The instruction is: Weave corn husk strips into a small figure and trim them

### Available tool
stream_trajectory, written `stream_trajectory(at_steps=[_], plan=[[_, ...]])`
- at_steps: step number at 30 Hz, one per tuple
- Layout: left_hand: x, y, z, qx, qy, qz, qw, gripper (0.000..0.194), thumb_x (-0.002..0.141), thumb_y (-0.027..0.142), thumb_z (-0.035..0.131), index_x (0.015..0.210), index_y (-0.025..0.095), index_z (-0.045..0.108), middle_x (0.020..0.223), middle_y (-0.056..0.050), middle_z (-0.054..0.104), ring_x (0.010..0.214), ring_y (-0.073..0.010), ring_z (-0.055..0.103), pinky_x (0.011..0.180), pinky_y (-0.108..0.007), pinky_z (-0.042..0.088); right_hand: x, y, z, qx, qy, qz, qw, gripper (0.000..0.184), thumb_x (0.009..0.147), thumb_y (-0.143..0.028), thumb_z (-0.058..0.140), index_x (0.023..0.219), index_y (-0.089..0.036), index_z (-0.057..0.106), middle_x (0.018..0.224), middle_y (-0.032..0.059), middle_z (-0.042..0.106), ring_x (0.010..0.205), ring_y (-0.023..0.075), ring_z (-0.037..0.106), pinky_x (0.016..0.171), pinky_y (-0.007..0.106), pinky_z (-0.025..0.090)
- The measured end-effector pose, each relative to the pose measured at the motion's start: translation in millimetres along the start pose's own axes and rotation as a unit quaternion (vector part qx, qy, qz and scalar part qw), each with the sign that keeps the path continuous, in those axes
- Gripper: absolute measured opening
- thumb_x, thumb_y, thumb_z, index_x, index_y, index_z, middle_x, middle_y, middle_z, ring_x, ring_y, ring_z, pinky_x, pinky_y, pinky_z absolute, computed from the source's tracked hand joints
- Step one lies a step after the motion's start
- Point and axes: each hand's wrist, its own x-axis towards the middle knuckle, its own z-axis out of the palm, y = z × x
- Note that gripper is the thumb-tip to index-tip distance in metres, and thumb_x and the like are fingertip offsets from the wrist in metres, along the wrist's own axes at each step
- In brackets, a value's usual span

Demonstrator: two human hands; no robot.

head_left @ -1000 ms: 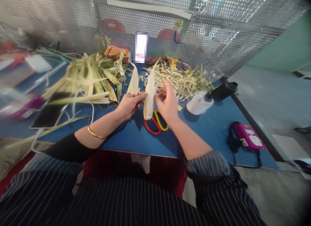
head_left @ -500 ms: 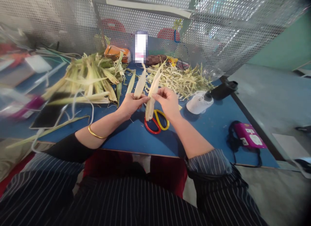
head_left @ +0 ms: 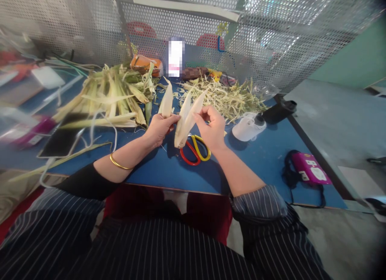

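My left hand is closed on a pale corn husk leaf that points up and away from me. My right hand pinches two more pale husk leaves that fan apart at their tips and meet at the bottom. Both hands hover above the blue table, close together. Scissors with red and yellow handles lie on the table right under the hands.
A heap of green-yellow husks lies at the left, shredded husk strips at the back right. A white spool, a black cylinder, a pink device with a cord and a dark phone lie around. Perforated metal screens stand behind.
My right hand has spread its husk into two leaves that now fan apart. The left hand's leaf has tipped more upright and slightly left.
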Motion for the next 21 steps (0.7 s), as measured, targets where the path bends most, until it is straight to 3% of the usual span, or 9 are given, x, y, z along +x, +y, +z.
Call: stream_trajectory(at_steps=[2,4,7,11,17,21], plan=[[0,1,0.9,0.016,0.008,0.014,1.0,0.018,0.071,0.027,0.068,0.064,0.014,0.058,0.048,0.005,0.042,0.041,-0.0038,0.03,0.04,-0.021,0.021,2,1,2,0.094,-0.034,0.044,0.994,0.012,0.082,-0.032,0.061,0.082,-0.023,0.054,0.073,-0.0021,0.056,0.067,0.0128,0.054,0.07,0.031,0.047],[0,1,1.5,0.039,0.015,0.031,0.999,0.018,0.072,0.027,0.067,0.065,0.014,0.058,0.05,0.005,0.043,0.042,-0.0044,0.031,0.042,-0.021,0.024,3,3,6,0.164,-0.082,0.086,0.979,0.023,0.076,-0.032,0.068,0.094,-0.023,0.057,0.075,-0.0021,0.061,0.069,0.0132,0.057,0.07,0.031,0.049],[4,-2,-1.4,0.105,0.023,0.072,0.992,0.021,0.074,0.032,0.064,0.066,0.014,0.06,0.054,0.003,0.047,0.047,-0.0067,0.036,0.046,-0.022,0.029,2,8,10,0.166,-0.121,0.124,0.971,0.027,0.071,-0.033,0.073,0.092,-0.019,0.065,0.076,0.0001,0.066,0.069,0.0143,0.06,0.067,0.031,0.05],[19,-9,-14.5,0.287,0.068,0.124,0.947,0.024,0.078,0.036,0.057,0.066,0.015,0.058,0.059,0.0,0.051,0.056,-0.0116,0.042,0.052,-0.024,0.032,1,8,8,0.148,-0.062,0.107,0.981,0.02,0.074,-0.038,0.071,0.079,-0.018,0.07,0.07,0.0009,0.066,0.063,0.0141,0.059,0.06,0.029,0.05],[39,-8,-35.3,0.449,0.089,0.097,0.884,0.021,0.079,0.029,0.05,0.064,0.017,0.057,0.061,-0.005,0.054,0.059,-0.0174,0.05,0.056,-0.029,0.034,3,-3,-3,0.18,0.036,0.015,0.983,0.02,0.082,-0.042,0.064,0.081,-0.021,0.065,0.069,-0.0001,0.062,0.059,0.0123,0.059,0.056,0.028,0.05],[44,-2,-45.0,0.528,0.078,0.09,0.841,0.02,0.079,0.03,0.051,0.071,0.017,0.063,0.069,-0.009,0.061,0.069,-0.0233,0.057,0.062,-0.033,0.038,8,-4,-11,0.154,0.08,0.016,0.985,0.024,0.085,-0.046,0.059,0.086,-0.022,0.063,0.068,-0.0002,0.061,0.059,0.013,0.061,0.056,0.028,0.051]])
